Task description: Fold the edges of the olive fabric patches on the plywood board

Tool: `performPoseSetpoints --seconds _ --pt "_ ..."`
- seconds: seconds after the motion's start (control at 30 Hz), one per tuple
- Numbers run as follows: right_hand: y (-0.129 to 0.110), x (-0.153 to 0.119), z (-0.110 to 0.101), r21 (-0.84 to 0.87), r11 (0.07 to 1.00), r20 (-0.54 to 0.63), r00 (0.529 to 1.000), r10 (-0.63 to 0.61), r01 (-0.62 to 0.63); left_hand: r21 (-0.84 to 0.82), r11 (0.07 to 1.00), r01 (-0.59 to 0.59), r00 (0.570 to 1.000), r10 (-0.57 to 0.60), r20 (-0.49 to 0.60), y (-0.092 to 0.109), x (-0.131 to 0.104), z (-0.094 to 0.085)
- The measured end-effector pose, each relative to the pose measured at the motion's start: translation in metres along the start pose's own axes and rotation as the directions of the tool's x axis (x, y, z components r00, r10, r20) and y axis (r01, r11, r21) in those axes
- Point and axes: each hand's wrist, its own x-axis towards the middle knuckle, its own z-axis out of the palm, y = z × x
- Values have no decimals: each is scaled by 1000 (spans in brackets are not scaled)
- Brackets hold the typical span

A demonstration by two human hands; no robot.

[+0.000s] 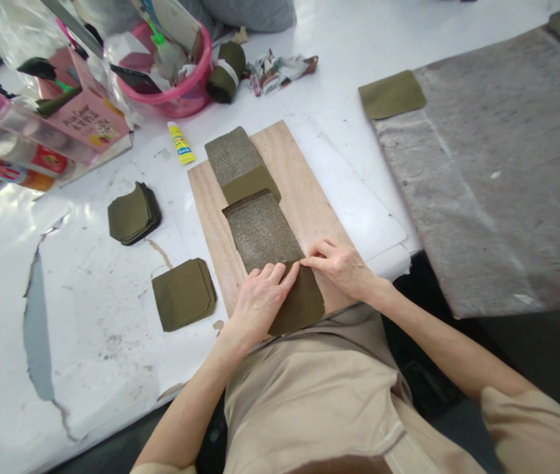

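A wooden board point(309, 191) lies before me with olive-green fabric pieces on it. Near my body is a smooth olive fabric piece point(302, 303), its far edge meeting a piece with a rough grey-brown face point(263, 230). My left hand point(263, 296) lies over that edge, fingers bent and pressed together, its index fingertip at the seam. From the right, my right hand point(336, 263) pinches the same edge near its corner, close to the left fingertip. Farther up the board sits another piece, part rough grey point(235, 157) and part smooth olive. What lies under my left palm is hidden.
Two stacks of olive pieces, a rounded one point(132, 214) and a squarer one point(184, 294), lie left of the board. Beyond are a yellow glue tube point(181, 143), a pink basket point(176, 102) and a rolled olive strip point(225, 72). A grey slab point(487, 184) occupies the right.
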Motion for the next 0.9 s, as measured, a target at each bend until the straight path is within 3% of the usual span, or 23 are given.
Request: performPoseSetpoints --seconds 0.3,0.47,0.67,0.9 --pt "0 -7 -2 55 990 -64 990 129 -126 -8 1000 24 999 -24 -26 3 7 -2" --pt "-7 -3 -3 149 972 -80 977 198 -184 -55 995 86 985 -93 -145 3 -8 18" --pt "-18 9 -4 144 973 -20 983 185 -180 -201 970 139 904 -207 -373 6 -34 53" --pt "-22 27 -9 65 980 100 979 179 -186 -393 885 250 791 -420 -445 6 -44 61"
